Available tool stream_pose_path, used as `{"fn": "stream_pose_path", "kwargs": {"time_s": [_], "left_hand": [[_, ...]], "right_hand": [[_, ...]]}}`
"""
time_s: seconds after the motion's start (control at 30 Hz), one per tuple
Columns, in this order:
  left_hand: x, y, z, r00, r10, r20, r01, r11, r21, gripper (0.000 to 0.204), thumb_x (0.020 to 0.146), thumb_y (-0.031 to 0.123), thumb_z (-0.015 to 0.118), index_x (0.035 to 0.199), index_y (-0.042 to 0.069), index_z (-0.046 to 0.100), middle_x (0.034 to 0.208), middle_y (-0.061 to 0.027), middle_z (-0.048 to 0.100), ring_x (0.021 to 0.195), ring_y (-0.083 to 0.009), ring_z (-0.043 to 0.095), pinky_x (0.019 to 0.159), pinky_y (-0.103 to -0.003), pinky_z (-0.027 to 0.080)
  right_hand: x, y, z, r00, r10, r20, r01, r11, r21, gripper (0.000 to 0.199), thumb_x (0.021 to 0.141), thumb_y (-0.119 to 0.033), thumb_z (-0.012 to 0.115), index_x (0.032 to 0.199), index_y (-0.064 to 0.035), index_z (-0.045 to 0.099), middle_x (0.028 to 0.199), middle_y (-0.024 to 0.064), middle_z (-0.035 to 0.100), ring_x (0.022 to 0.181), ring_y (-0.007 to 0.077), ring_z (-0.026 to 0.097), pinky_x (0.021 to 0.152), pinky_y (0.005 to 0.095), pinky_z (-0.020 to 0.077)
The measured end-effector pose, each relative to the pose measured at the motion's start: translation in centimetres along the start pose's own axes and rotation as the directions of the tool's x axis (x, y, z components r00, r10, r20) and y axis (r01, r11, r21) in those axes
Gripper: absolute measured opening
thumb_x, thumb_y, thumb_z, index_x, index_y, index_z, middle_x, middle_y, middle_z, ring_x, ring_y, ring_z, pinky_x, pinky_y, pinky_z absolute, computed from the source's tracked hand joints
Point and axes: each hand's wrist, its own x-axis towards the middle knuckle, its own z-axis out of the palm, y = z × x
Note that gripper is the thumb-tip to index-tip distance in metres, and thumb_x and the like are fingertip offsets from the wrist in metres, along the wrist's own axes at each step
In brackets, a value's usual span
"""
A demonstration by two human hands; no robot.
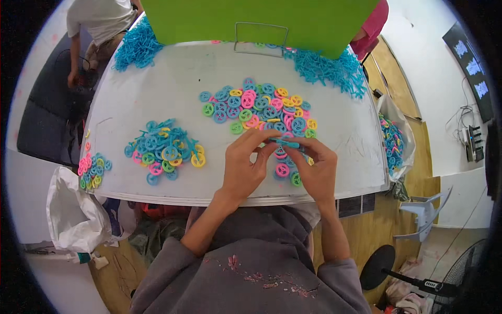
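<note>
Over the near middle of the white table (157,89), my left hand (241,163) and my right hand (319,172) meet at the fingertips. Between them they pinch a small blue plastic piece (291,144), partly covered by the fingers. Just beyond my hands, and partly under them, spreads a pile of small spoked plastic wheels (247,100) in blue, pink, yellow and green. To the left of my left hand lies a heap of blue stick-like pieces mixed with such wheels (162,149).
Blue stick pieces are heaped at the far left (138,47) and far right (327,70) corners. A green board (261,21) stands across the back. White sacks (73,209) flank the table. A person (102,23) is at upper left; a pink sleeve (374,26) shows at upper right.
</note>
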Motion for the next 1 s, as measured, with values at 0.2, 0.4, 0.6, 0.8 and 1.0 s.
{"fn": "stream_pose_path", "kwargs": {"time_s": [0.2,0.4,0.6,0.8,1.0], "left_hand": [[-0.5,-0.2,0.9,0.997,0.051,-0.062,-0.042,0.990,0.134,0.018,0.085,-0.001,0.060,0.102,0.003,0.065,0.095,-0.0109,0.064,0.081,-0.0174,0.063,0.065,-0.027,0.053],[-0.6,-0.4,0.6,0.997,-0.052,0.061,0.056,0.996,-0.070,0.019,0.084,0.000,0.060,0.102,0.004,0.065,0.095,-0.0079,0.061,0.088,-0.0182,0.061,0.072,-0.028,0.051],[-0.6,0.0,1.5,0.989,-0.088,0.118,0.077,0.992,0.097,0.025,0.080,0.004,0.065,0.105,0.006,0.061,0.095,-0.0065,0.058,0.088,-0.0199,0.059,0.071,-0.030,0.049],[-3.6,-2.4,2.6,0.990,-0.064,0.128,0.006,0.912,0.411,0.027,0.076,0.006,0.070,0.101,0.006,0.060,0.087,-0.0072,0.059,0.079,-0.0198,0.059,0.066,-0.031,0.047],[-3.1,-1.3,1.7,0.937,-0.345,0.055,0.347,0.938,-0.030,0.020,0.081,0.006,0.068,0.099,0.002,0.059,0.082,-0.0058,0.062,0.074,-0.0144,0.060,0.063,-0.027,0.049]], "right_hand": [[-1.9,-0.4,0.6,0.988,0.157,0.013,-0.156,0.987,-0.044,0.024,0.084,0.003,0.063,0.107,0.0059,0.062,0.090,0.0091,0.068,0.083,0.0142,0.064,0.077,0.0260,0.0518],[-0.8,0.5,-1.8,0.836,0.356,0.417,-0.543,0.648,0.535,0.038,0.092,-0.010,0.056,0.126,0.0045,0.047,0.104,0.0086,0.063,0.091,0.0161,0.064,0.077,0.0293,0.0534],[-1.4,3.0,-3.4,0.828,0.289,0.481,-0.561,0.445,0.698,0.039,0.093,-0.011,0.055,0.129,-0.0010,0.043,0.103,0.0094,0.062,0.085,0.0156,0.061,0.078,0.0306,0.0526],[-2.0,3.1,-3.4,0.919,0.310,0.244,-0.369,0.456,0.810,0.029,0.091,-0.004,0.057,0.119,-0.0039,0.050,0.109,0.0070,0.059,0.096,0.0166,0.060,0.082,0.0333,0.0514],[-2.4,3.2,-2.4,0.946,0.323,0.006,-0.292,0.849,0.441,0.019,0.085,0.002,0.062,0.103,0.0002,0.059,0.095,0.0065,0.063,0.086,0.0150,0.062,0.078,0.0281,0.0510]]}}
